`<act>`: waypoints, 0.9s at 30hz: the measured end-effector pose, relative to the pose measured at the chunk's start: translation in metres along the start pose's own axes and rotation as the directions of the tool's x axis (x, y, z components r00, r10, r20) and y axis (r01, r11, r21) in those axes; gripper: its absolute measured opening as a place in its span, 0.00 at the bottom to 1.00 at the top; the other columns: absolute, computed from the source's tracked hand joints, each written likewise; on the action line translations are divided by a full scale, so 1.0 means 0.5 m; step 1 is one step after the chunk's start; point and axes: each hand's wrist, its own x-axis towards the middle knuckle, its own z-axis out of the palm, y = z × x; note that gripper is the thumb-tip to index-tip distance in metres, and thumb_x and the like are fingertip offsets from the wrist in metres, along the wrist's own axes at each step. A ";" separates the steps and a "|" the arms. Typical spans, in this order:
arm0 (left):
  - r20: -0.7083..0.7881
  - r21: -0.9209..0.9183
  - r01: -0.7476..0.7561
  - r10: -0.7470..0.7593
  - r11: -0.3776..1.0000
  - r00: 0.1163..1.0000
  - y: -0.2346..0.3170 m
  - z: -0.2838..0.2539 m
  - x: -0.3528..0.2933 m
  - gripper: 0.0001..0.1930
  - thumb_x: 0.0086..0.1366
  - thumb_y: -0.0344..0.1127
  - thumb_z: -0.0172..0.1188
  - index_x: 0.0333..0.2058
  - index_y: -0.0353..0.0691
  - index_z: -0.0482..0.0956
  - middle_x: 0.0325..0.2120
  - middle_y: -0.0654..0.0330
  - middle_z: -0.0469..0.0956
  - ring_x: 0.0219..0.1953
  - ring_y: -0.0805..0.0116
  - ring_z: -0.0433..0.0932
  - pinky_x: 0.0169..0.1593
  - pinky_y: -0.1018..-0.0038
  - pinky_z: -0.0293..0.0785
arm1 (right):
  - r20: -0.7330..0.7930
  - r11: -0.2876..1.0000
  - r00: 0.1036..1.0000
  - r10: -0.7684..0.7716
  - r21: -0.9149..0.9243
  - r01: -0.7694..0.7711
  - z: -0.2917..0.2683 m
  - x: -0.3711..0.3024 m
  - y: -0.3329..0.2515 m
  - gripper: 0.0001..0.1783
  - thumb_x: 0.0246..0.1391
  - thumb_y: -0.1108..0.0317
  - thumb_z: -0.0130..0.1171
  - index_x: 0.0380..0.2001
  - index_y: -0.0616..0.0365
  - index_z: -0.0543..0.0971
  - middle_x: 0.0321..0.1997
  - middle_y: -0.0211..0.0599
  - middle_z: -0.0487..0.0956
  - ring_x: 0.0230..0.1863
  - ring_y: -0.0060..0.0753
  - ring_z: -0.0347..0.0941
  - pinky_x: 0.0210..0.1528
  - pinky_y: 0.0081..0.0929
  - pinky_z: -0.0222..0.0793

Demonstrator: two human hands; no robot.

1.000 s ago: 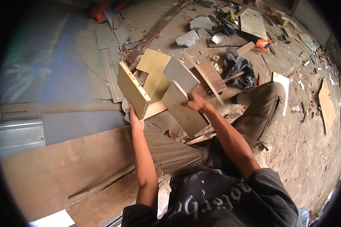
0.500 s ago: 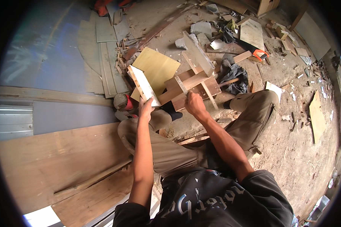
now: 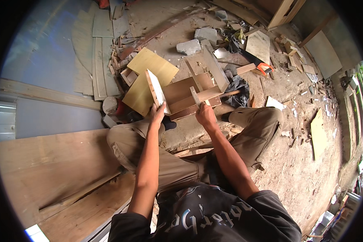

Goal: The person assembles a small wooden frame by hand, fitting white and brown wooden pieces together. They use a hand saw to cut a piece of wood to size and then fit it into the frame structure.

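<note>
Both my hands hold a wooden frame of joined boards just beyond my feet. My left hand (image 3: 159, 113) is closed round the near end of its left board (image 3: 156, 89), which has a white face and a bare wood edge. A greyish board (image 3: 215, 66) stands at the right side, with a lighter board (image 3: 209, 94) meeting it. My right hand (image 3: 206, 115) is closed at the near side, by the lower end of a narrow wooden strip (image 3: 195, 95); its fingertips are partly hidden. Behind and below shows a reddish-brown wooden box (image 3: 181, 89).
A yellowish plywood sheet (image 3: 157, 66) lies beyond the frame. To the right are a black plastic bag (image 3: 240, 88) and a handsaw with an orange handle (image 3: 265, 68). Stone blocks (image 3: 188, 47) and wood scraps litter the floor. A long brown panel (image 3: 60, 169) lies at my left.
My hands have moved the frame slightly to the right and nearer to me against the floor, and its tilt has changed. My view has turned a little to the right.
</note>
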 end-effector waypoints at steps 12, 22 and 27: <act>-0.091 -0.121 0.002 -0.013 0.993 0.996 -0.043 0.009 -0.049 0.29 0.61 0.45 0.63 0.56 0.34 0.72 0.46 0.52 0.80 0.44 0.60 0.79 0.46 0.66 0.74 | 0.180 0.981 0.983 -0.032 0.195 -0.003 -0.028 0.031 0.020 0.23 0.55 0.52 0.63 0.27 0.67 0.79 0.23 0.58 0.79 0.28 0.60 0.78 0.34 0.50 0.72; -0.225 0.040 -0.001 0.010 0.999 0.974 -0.155 -0.007 0.032 0.29 0.60 0.36 0.62 0.60 0.41 0.66 0.49 0.55 0.76 0.47 0.62 0.77 0.45 0.67 0.77 | -0.418 0.972 0.883 -0.214 -0.183 0.148 -0.134 0.190 0.072 0.21 0.57 0.57 0.61 0.43 0.66 0.73 0.40 0.64 0.78 0.42 0.64 0.76 0.43 0.51 0.72; -0.053 -0.054 0.005 -0.008 0.999 0.999 -0.112 0.043 -0.009 0.36 0.57 0.43 0.62 0.61 0.29 0.65 0.57 0.39 0.71 0.60 0.46 0.70 0.60 0.63 0.66 | -0.325 0.963 0.909 -0.261 -0.153 0.221 -0.146 0.193 0.186 0.17 0.61 0.60 0.58 0.32 0.68 0.75 0.32 0.61 0.77 0.35 0.66 0.74 0.37 0.51 0.71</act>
